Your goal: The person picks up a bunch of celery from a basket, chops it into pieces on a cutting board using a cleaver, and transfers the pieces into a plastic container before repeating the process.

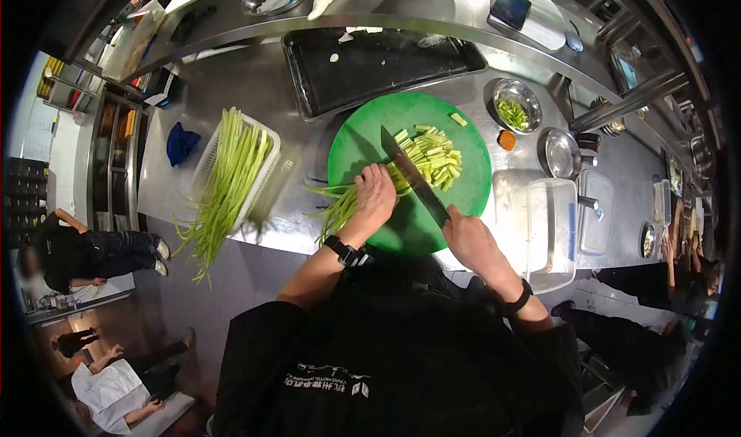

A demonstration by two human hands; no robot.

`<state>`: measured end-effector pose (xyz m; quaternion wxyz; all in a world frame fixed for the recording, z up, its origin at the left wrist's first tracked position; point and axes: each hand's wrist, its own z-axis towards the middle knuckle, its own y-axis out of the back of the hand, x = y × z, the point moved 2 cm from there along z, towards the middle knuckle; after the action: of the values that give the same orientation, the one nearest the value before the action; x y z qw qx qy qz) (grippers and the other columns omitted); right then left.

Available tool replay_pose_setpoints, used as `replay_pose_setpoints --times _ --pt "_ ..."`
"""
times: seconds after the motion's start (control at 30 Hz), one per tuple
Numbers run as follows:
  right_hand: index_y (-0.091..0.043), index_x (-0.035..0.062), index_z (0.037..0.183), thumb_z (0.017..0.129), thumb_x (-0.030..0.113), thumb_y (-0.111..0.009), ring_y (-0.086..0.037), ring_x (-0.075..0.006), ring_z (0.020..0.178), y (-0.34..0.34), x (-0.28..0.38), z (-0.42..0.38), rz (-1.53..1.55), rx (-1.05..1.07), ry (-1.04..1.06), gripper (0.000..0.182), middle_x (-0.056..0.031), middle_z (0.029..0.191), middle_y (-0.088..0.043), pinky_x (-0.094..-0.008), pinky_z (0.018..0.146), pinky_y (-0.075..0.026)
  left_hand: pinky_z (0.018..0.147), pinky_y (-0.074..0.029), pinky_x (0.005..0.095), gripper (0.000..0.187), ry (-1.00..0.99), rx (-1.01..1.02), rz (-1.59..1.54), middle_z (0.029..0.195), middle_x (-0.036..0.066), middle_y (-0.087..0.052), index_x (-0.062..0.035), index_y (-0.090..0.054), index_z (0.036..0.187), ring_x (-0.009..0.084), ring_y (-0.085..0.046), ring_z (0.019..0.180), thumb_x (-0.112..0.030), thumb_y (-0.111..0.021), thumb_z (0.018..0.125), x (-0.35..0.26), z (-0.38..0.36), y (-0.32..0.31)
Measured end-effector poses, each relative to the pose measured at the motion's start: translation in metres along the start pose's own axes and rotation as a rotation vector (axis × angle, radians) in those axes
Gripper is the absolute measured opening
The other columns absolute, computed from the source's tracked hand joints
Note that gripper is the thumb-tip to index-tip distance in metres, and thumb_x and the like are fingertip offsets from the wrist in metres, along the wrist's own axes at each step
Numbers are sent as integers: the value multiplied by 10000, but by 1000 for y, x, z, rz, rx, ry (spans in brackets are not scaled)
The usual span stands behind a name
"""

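Note:
My right hand (pixel 469 238) is closed round the handle of a cleaver (pixel 415 176), its blade slanting up and left over a round green cutting board (pixel 471 140). Left of the blade, my left hand (pixel 375 192) presses a bunch of long green stalks (pixel 337 209) against the board, fingers bent together. Cut stalk pieces (pixel 438 159) lie heaped just right of the blade, and one piece (pixel 458 119) lies apart near the board's upper edge. More long stalks (pixel 231 167) fill a white basket (pixel 263 176) at the left, their thin ends hanging over the counter edge.
A black tray (pixel 370 70) lies behind the board. On the right are a metal bowl of green pieces (pixel 512 114), an empty metal bowl (pixel 561 154) and a clear plastic container (pixel 544 228). A blue cloth (pixel 181 144) lies left. Other people stand at both sides.

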<state>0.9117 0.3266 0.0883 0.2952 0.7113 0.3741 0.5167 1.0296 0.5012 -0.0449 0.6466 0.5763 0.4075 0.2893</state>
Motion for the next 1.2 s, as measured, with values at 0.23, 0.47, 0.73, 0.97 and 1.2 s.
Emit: replay_pose_setpoints --times 0.23,0.47,0.73,0.97,1.2 --pt "-541 -57 1051 939 141 -541 -643 -504 680 -58 -27 53 32 -75 85 227 -315 700 -632 -578 674 -529 894 -428 480 437 19 -88 39 1067 176 -560 58 -551 1156 337 -533 1045 -169 -684 807 5 6 -20" --pt "-560 -52 1000 941 152 -553 -632 -512 680 -21 -42 38 112 -115 42 212 -324 667 -609 -580 682 -515 921 -430 482 646 19 -3 -66 1133 184 -562 66 -538 1270 342 -529 1094 -206 -791 741 -5 27 -8" --pt "-553 -52 979 953 126 -525 -624 -510 653 15 -6 -7 33 -104 32 182 -314 637 -599 -577 638 -512 1077 -358 589 997 172 92 32 1247 201 -500 89 -344 1467 375 -482 1206 -279 -860 698 2 -2 19" --pt "-551 -46 1033 950 145 -521 -640 -506 664 -12 -3 9 -2 2 51 210 -315 661 -617 -577 644 -528 956 -435 512 878 54 44 29 1219 214 -514 140 -396 1378 364 -498 1158 -277 -812 727 12 -9 -18" --pt "-547 -60 1002 940 148 -539 -643 -510 686 -57 -21 55 8 -66 80 217 -315 697 -634 -578 685 -537 943 -420 496 736 50 -47 -42 1173 202 -536 119 -453 1334 356 -507 1125 -216 -755 752 4 -11 -3"
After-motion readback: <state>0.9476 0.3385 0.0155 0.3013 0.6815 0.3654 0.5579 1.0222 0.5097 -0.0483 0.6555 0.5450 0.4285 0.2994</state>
